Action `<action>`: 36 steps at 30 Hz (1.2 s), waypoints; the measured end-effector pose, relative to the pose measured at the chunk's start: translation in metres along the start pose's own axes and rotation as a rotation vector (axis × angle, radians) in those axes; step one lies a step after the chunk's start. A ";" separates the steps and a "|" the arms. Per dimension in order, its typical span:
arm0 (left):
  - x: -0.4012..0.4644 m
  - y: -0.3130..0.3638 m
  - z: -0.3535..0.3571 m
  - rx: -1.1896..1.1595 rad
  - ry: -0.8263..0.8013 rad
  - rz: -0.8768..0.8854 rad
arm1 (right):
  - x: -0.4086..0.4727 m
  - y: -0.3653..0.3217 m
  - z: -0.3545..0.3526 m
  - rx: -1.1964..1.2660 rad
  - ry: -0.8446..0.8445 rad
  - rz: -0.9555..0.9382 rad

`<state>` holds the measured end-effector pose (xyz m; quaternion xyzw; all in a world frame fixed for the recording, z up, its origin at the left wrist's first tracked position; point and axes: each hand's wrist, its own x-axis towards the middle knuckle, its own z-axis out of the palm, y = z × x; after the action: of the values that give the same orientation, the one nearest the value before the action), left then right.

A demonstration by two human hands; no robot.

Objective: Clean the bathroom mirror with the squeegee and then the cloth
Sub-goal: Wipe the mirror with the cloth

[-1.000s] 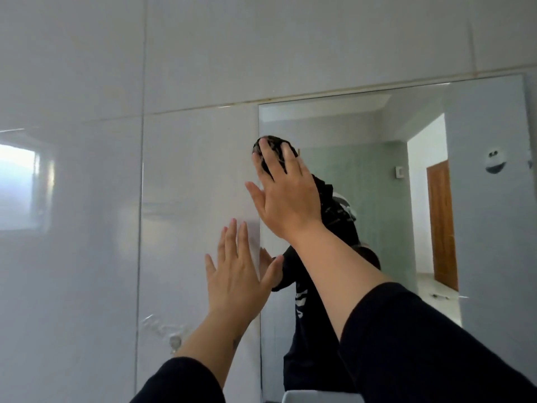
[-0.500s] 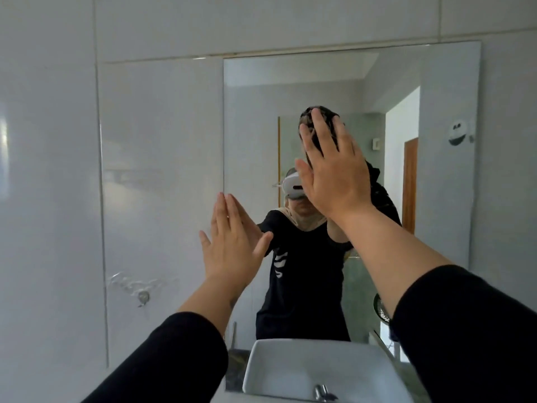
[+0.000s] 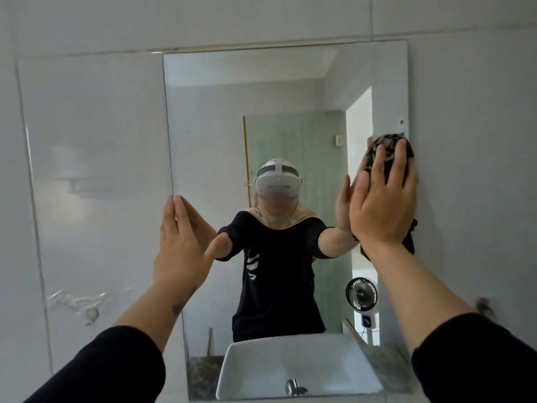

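A frameless rectangular mirror (image 3: 209, 117) hangs on the white tiled wall. My right hand (image 3: 380, 207) presses a dark patterned cloth (image 3: 388, 145) flat against the glass at the mirror's right edge, about mid-height; a tail of the cloth hangs below my wrist. My left hand (image 3: 181, 242) lies flat, fingers together, on the mirror's left edge and holds nothing. No squeegee is in view.
A white basin (image 3: 343, 362) with a metal tap shows in the mirror's lower part. White glossy wall tiles (image 3: 87, 170) surround the mirror. A small metal fitting (image 3: 91, 314) sits on the left tile, another (image 3: 485, 308) on the right wall. The mirror reflects a person, a fan and a doorway.
My right hand has swept the cloth from the mirror's upper left across to its right edge. The view has shifted right and down. My left hand stays on the left edge.
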<state>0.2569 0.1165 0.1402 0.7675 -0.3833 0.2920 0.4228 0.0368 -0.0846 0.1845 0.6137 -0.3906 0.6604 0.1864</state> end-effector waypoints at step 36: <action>-0.031 -0.021 -0.004 -0.254 -0.165 0.010 | -0.061 -0.076 0.005 0.106 -0.190 -0.572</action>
<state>0.2573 0.1383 0.1089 0.7272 -0.4545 0.1794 0.4821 0.1064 -0.0262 0.1476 0.7667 -0.1824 0.5403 0.2950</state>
